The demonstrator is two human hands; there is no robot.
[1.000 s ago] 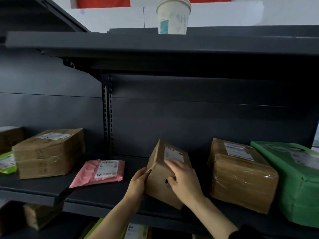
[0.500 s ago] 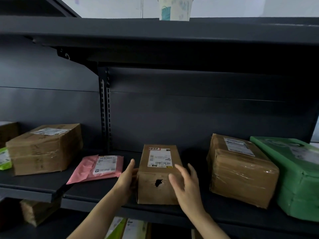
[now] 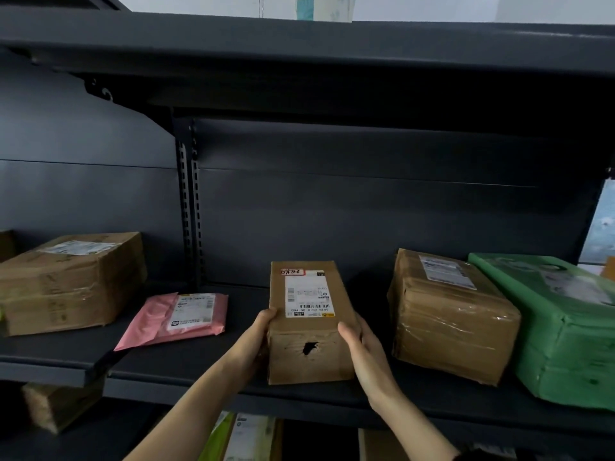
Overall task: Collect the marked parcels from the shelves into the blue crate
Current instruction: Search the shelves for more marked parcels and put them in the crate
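Cardboard is what both hands grasp: the left hand [image 3: 258, 337] curls against the near left side of a small brown box [image 3: 309, 304] with its thumb over the top edge. The right hand [image 3: 361, 344] clasps the opposite side, thumb on the top edge. The box rests on the dark metal shelf [image 3: 186, 364], its white label facing up, with a red-framed handwritten tag [image 3: 293, 271] at the far end and a torn hole [image 3: 310, 348] in the near face. Left of it lies a pink mailer bag [image 3: 159, 322], then a large taped carton [image 3: 70, 287]. To the right sits a film-wrapped brown parcel [image 3: 449, 321], with a green parcel [image 3: 559, 334] just beside it.
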